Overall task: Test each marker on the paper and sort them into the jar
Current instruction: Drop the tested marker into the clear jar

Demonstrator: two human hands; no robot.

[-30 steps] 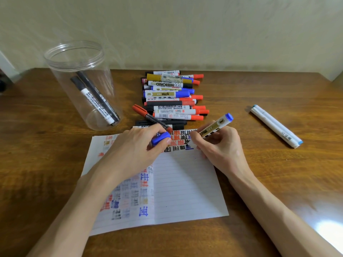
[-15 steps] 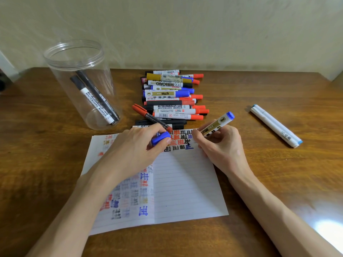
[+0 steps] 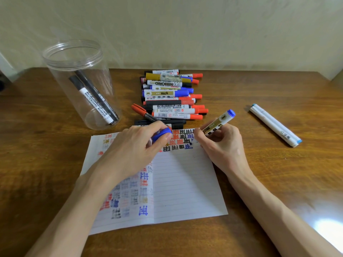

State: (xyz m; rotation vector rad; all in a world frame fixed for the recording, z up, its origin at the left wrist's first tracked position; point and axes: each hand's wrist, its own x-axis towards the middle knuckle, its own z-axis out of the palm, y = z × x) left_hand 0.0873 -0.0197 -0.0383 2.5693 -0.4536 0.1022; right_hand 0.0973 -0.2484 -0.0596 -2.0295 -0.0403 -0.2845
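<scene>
Wood desk [image 3: 278, 173], paper [image 3: 185, 182] at 6 o'clock. Fingers of right hand [image 3: 220, 145] pinch blue marker [image 3: 221, 120], tip on paper's 12 o'clock edge for test stroke. Fingers of left hand [image 3: 135, 147] grip cap [image 3: 160, 136], likely ready to recap. Clear jar [image 3: 63, 80] at 10 o'clock, two black markers [image 3: 92, 101] in.

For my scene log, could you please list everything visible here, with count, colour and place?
clear plastic jar: one, transparent, upright at far left.
black markers: two, black, one white-labelled, leaning inside the jar.
marker pile: exact count unclear; red, blue and black; lying beyond the paper.
white marker: one, white with light-blue ends, alone at right.
lined paper: one, white with coloured test marks, front centre.
wooden table: one, brown, under everything.
blue marker: one, white-gold barrel, blue end, tip at the paper.
blue cap: one, blue, above the paper.
left hand: one, holds the blue cap.
right hand: one, grips the blue marker.
</scene>
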